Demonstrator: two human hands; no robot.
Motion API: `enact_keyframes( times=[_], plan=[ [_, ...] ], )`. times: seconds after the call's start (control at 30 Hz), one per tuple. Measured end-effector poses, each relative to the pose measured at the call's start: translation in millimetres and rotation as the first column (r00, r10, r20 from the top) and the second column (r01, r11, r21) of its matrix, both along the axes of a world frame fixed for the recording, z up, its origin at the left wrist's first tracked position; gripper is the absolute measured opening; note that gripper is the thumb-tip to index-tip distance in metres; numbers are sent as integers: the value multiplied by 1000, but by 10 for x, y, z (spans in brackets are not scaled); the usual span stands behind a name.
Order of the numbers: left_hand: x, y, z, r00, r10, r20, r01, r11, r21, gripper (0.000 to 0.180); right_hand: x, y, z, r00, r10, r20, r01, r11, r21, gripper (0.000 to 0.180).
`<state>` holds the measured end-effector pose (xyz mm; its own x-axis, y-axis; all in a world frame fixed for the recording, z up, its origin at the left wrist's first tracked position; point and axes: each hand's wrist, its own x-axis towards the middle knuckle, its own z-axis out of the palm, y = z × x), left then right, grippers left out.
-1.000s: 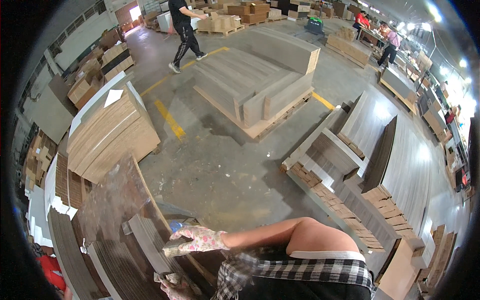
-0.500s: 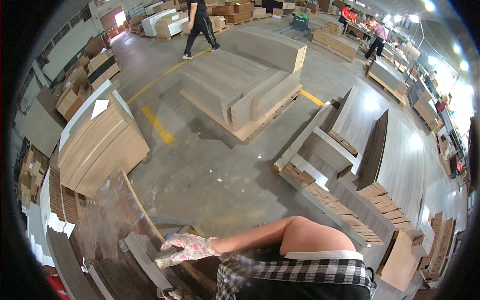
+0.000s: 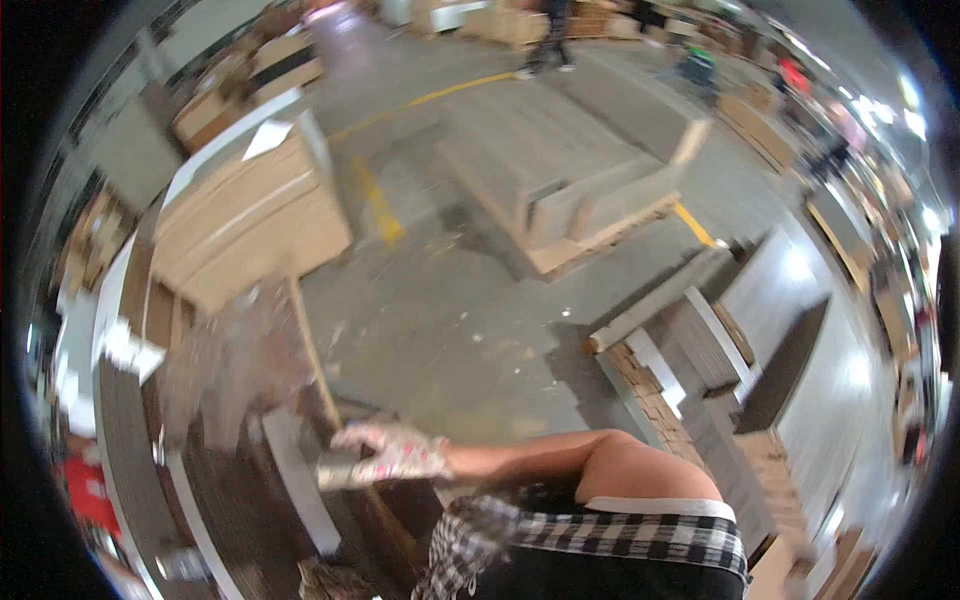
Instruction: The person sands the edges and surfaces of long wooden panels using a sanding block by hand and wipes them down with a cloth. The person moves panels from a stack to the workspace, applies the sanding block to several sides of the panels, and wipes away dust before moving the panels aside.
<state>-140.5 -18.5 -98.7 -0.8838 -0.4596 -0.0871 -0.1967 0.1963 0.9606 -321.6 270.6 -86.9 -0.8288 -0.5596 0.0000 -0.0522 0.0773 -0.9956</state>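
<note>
My bare right arm reaches left across the lower middle. On my right hand (image 3: 395,455) is a pale glove with a pink floral print. Blur softens its outline, but the thumb side and the fingers stand apart, with nothing clearly held between them. Just left of it a narrow grey board (image 3: 300,485) lies aslant over dark brown stacked panels (image 3: 235,500). A worn brown board (image 3: 240,350) with a pale edge extends beyond the hand. I cannot make out my left hand. A mottled brownish thing (image 3: 335,580) at the lower edge is too blurred to name.
A tall stack of tan panels (image 3: 250,220) with a white sheet on top stands at the left. Grey panels (image 3: 550,150) rest on a pallet ahead. More grey boards (image 3: 790,370) are piled at the right. A person (image 3: 550,40) is at the far side.
The whole view has turned and blurred, so the stacks appear shifted to the right. My gloved right hand sits slightly higher and farther right in the picture. The distant walker appears farther right.
</note>
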Motion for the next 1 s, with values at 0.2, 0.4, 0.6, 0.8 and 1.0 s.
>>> enact_keyframes(
  times=[0.2, 0.4, 0.6, 0.8, 1.0],
  plan=[
    [559, 154, -148, 937, 27, -348, -173, 902, -396, 51, -193, -14, -127, 988, -154, -28, 146, 971, -187, 50],
    [1508, 203, -593, 937, 344, -60, -328, 807, -491, 52, -187, -1098, -282, 944, -70, -323, 106, 990, 96, 42],
    [1962, 183, -524, 908, 385, 163, -299, 871, -390, 36, 708, -2588, -426, 666, 504, -549, -520, 842, 142, 45],
    [2255, 606, -302, 790, 611, -49, -522, 628, -576, 43, 1583, -2950, -340, 442, 710, -548, -779, 607, 158, 45],
    [2592, 805, -113, 613, 789, 24, -564, 459, -686, 50, 2336, -3208, -126, 214, 828, -518, -891, 383, 243, 44]
  ],
)
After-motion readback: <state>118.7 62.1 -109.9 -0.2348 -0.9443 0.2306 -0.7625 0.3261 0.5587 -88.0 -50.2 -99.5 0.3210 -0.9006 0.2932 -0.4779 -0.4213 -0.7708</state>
